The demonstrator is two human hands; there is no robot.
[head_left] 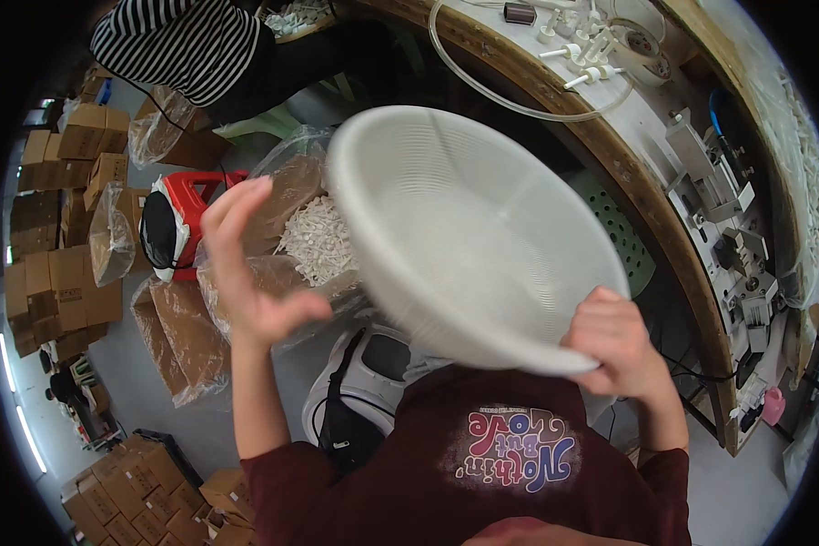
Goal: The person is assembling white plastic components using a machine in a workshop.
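A big round white plastic basket [482, 237] with finely slotted walls is tilted in front of my chest, and I see nothing inside it. My right hand [614, 346] is closed around its near right rim. Beside the basket's left side, my left hand [259, 264] is raised with thumb and fingers apart, holding nothing. Past that hand, many small white plastic pieces [318, 238] lie in a carton lined with clear plastic, partly covered by the basket.
A curved workbench [664, 196] with metal fixtures and white fittings runs along the right. A red and white stool-like object [180, 223] stands left of the carton. Cardboard boxes [68, 282] are stacked farther left. A person in a striped top [182, 45] sits ahead.
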